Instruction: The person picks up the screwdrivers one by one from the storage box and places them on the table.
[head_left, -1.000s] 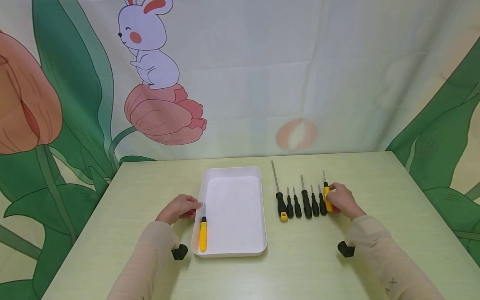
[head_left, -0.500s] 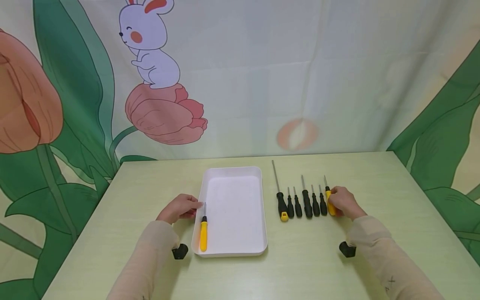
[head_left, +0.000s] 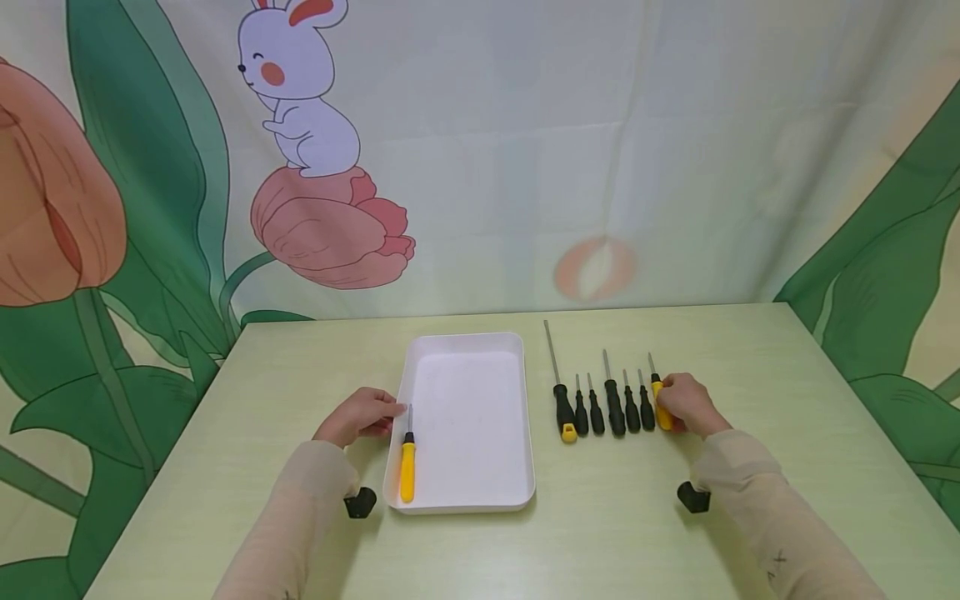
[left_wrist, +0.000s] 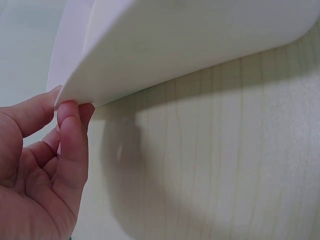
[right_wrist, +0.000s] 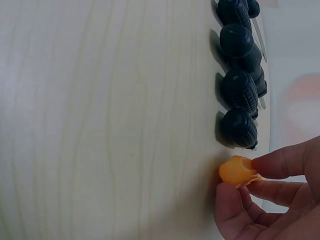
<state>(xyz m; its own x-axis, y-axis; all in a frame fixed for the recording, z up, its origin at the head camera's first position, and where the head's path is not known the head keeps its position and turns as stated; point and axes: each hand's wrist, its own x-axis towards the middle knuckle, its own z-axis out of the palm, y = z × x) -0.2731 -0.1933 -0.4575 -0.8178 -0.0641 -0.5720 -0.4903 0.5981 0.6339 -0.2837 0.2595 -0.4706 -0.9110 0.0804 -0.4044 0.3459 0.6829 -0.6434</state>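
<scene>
A white tray lies on the table, its left rim pinched between the thumb and fingers of my left hand. The left wrist view shows that hand at the tray's edge. Inside the tray, along its left wall, lies a yellow-handled screwdriver. My right hand grips the yellow handle of a second screwdriver at the right end of a row. In the right wrist view, thumb and fingers close around its yellow handle, beside a black handle.
Several black-handled screwdrivers stand in line to the left of the held one, shafts pointing away, among them a black one. A longer screwdriver with a yellow handle end is leftmost. A printed curtain hangs behind the table.
My right hand has brought the yellow screwdriver slightly nearer and down at the row's right end; over the last half second it barely moves. The left hand stays on the tray rim.
</scene>
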